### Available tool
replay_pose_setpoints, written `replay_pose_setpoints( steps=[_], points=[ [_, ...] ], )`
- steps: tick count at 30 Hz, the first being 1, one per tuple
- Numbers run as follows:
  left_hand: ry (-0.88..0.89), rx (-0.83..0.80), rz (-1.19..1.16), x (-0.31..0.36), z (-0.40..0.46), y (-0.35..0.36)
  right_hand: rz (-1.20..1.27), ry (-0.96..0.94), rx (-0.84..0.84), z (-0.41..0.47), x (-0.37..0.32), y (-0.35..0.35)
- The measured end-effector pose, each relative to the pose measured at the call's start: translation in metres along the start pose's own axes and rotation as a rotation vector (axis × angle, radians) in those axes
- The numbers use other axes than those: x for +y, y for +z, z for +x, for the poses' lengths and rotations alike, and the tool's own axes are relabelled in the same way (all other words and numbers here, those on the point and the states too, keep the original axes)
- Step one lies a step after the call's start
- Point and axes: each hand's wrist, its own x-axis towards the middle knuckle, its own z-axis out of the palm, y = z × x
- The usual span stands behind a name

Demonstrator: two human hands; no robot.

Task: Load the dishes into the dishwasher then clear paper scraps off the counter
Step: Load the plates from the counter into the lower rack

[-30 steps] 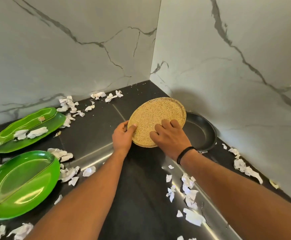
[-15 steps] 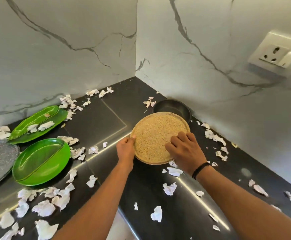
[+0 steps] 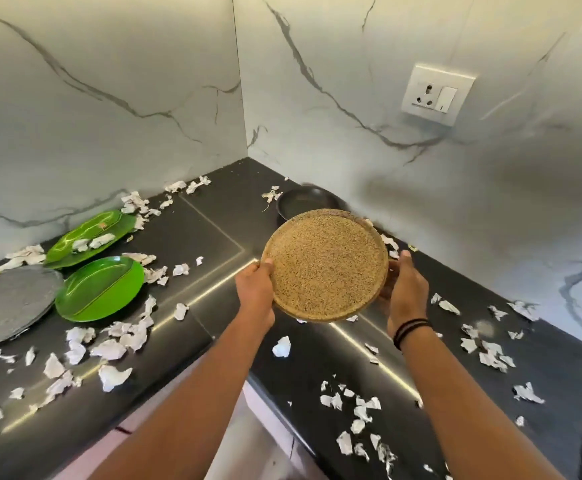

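1. Speckled tan plate (image 3: pixel 326 266) held above the black counter (image 3: pixel 213 244), tilted toward the camera, just in front of the dark pan (image 3: pixel 305 202).
2. Left hand (image 3: pixel 255 292) grips its left rim, thumb on top.
3. Right hand (image 3: pixel 404 289) cups its right rim, fingers behind.
4. Two green plates (image 3: pixel 99 289) and paper scraps (image 3: pixel 116 341) lie left of the pan.

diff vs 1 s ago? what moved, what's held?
The speckled tan plate came off the black pan and toward the person, tilted. The right hand shifted from its top to its right edge; the left hand kept its grip. Pan, green plates and paper scraps stayed put.
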Motion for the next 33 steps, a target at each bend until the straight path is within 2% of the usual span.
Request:
replay_pose_setpoints(
  steps=[3, 7, 11, 17, 20, 29, 33],
  points=[
    [0.027, -0.002, 0.048, -0.004, -0.035, -0.001, -0.008, 0.064, -0.093, -0.02, -0.001, -0.018],
    [0.023, 0.015, 0.116, -0.005, -0.07, -0.007, -0.042, 0.024, -0.094, -0.043, 0.0, -0.04],
    [0.036, -0.043, 0.191, -0.006, -0.1, -0.002, -0.063, 0.021, -0.055, -0.061, 0.008, -0.07],
    [0.042, -0.188, 0.298, -0.033, -0.134, 0.036, -0.09, -0.016, 0.089, -0.08, 0.008, -0.14],
    [0.092, -0.272, 0.442, -0.055, -0.138, 0.066, -0.139, -0.05, 0.196, -0.084, 0.004, -0.184],
    [-0.117, -0.647, 0.523, -0.133, -0.211, 0.152, -0.098, -0.059, 0.616, -0.132, -0.003, -0.313],
    [-0.111, -0.79, 0.655, -0.177, -0.242, 0.173, 0.004, -0.012, 0.781, -0.168, 0.006, -0.353]
  ],
)
